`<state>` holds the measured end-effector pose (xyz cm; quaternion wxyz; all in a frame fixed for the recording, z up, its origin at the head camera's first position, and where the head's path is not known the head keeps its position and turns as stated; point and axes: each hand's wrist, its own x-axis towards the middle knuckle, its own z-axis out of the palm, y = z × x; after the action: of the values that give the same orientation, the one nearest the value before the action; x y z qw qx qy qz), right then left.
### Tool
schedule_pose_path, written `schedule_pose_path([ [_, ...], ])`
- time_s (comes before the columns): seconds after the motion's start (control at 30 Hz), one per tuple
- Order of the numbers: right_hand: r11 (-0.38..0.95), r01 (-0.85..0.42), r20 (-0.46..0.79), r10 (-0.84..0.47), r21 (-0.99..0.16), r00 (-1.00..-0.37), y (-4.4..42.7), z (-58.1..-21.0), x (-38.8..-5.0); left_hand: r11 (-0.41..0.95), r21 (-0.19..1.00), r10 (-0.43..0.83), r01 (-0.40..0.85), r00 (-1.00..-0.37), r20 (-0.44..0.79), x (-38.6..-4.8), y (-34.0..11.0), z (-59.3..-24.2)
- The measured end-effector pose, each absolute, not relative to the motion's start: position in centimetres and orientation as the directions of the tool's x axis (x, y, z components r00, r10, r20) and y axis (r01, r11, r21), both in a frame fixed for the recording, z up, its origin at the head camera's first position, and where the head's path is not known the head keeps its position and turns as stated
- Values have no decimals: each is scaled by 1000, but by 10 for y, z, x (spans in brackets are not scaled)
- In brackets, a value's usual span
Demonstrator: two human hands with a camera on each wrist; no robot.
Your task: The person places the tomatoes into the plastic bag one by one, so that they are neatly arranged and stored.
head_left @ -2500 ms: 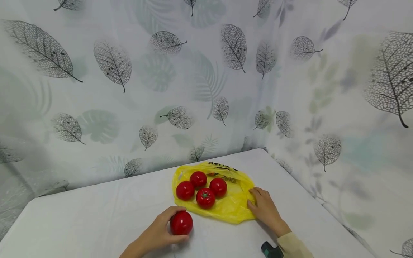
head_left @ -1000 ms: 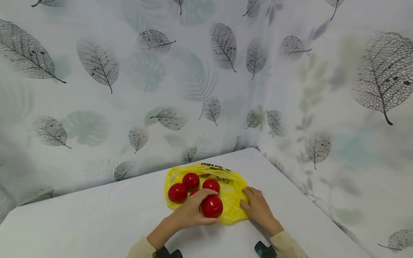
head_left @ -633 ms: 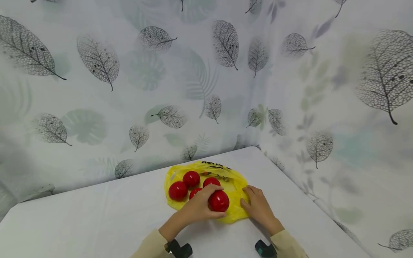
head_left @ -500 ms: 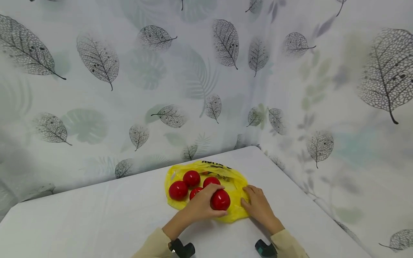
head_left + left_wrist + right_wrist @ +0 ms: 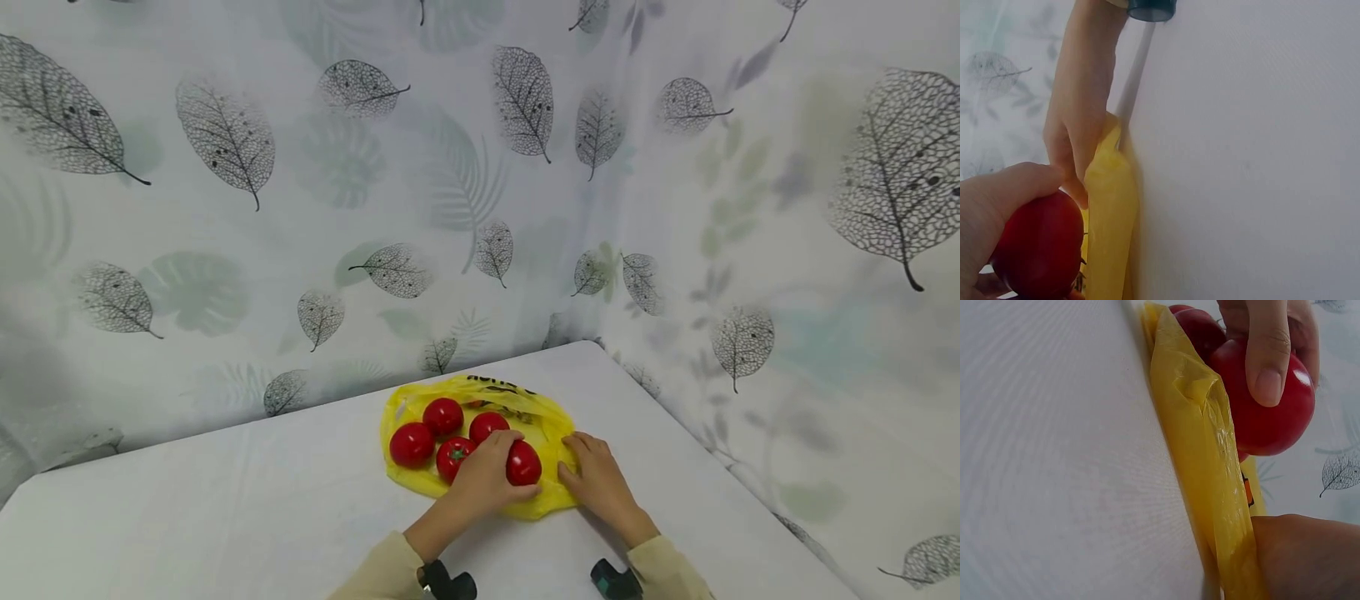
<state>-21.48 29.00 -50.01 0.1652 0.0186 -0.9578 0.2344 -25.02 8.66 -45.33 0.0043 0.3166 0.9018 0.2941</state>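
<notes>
My left hand (image 5: 483,479) grips a red tomato (image 5: 524,463) between thumb and fingers, above the right part of a yellow plastic bag (image 5: 553,492). The right wrist view shows this tomato (image 5: 1272,425) just beyond the bag's raised edge, the thumb across its side. At the bag's right edge, my right hand (image 5: 602,483) holds the thin plastic; its fingertips are partly hidden. Several more tomatoes (image 5: 412,445) lie on the left side of the bag. One with a green stem end (image 5: 453,457) is partly covered by my left hand.
The bag lies on a white-covered table (image 5: 225,500) that stands against leaf-printed curtains (image 5: 420,192). Dark devices (image 5: 617,579) are worn at both wrists. The table's right edge runs close past my right arm.
My left hand has carried the tomato from the table in front of the bag, rightward and away from me, to over the bag. My right hand has stayed at the bag's edge.
</notes>
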Motion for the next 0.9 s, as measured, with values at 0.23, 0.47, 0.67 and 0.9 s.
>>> schedule_pose_path([
  [0.23,894,-110,315,37,-435,-948,290,-500,-215,620,576,553,533,-817,160,-251,98,-458],
  [0.47,900,-158,383,11,-407,-924,288,-502,-217,622,584,558,521,-819,136,-253,103,-463],
  [0.67,900,-171,397,2,-402,-918,287,-502,-216,633,581,567,511,-818,101,-253,102,-467],
  [0.9,899,-160,383,9,-408,-924,288,-503,-215,637,560,581,530,-807,103,-252,101,-470],
])
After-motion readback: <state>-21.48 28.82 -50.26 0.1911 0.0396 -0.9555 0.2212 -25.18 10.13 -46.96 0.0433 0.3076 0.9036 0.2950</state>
